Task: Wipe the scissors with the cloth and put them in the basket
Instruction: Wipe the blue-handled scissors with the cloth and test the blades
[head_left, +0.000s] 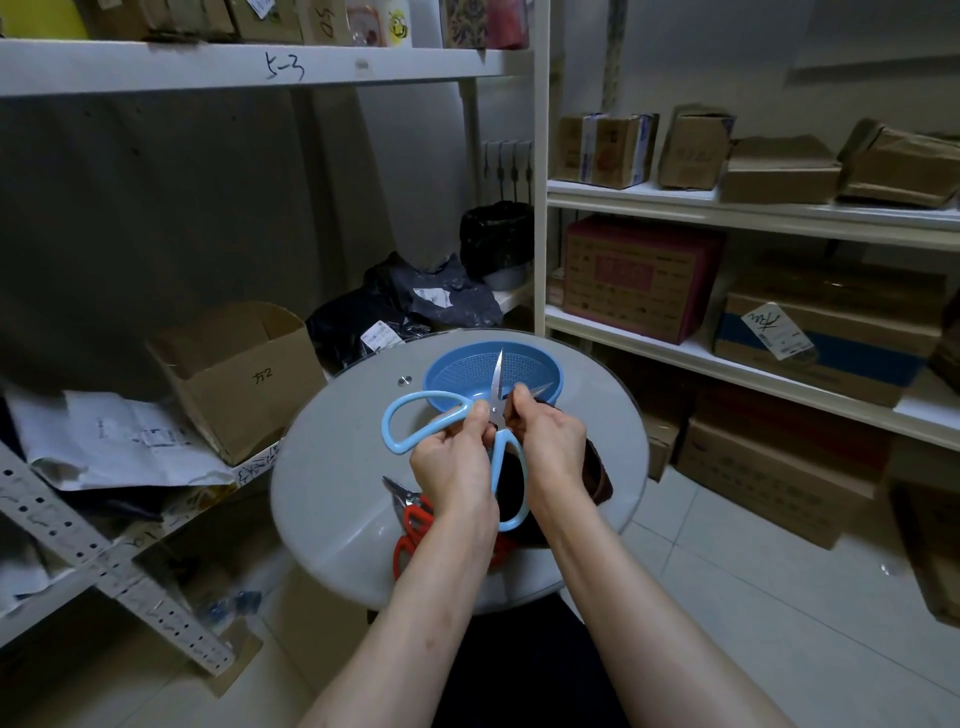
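I look into a room of white shelving stacked with cardboard boxes. Centre: a round grey surface bearing a blue basket at its far side, a dark cloth at right and red scissors nearest me. Above the surface, the blue-handled scissors, blades spread, are pinched near the pivot by left hand and right hand.

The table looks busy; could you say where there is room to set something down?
Bare: the table's left side, from rim to red scissors, and a strip right of basket and cloth. Crowded: the middle, under left hand, right hand and blue scissors.
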